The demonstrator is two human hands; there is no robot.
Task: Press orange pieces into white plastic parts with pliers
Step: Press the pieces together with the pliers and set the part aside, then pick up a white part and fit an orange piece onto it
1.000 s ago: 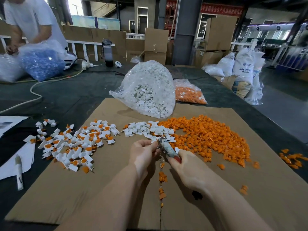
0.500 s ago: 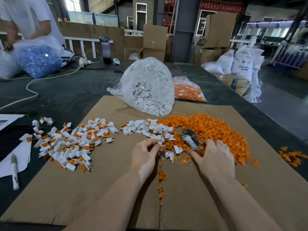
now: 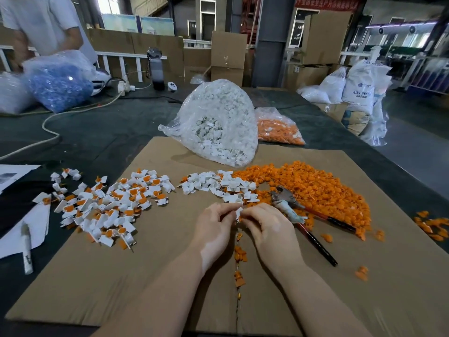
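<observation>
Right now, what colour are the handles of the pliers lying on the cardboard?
Dark red with black ends, on the pliers; seen best in the head view.

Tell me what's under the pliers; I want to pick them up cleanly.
The pliers lie with their head on the orange pile and their handles reaching onto bare cardboard. Pieces directly beneath the head are hidden.
</observation>
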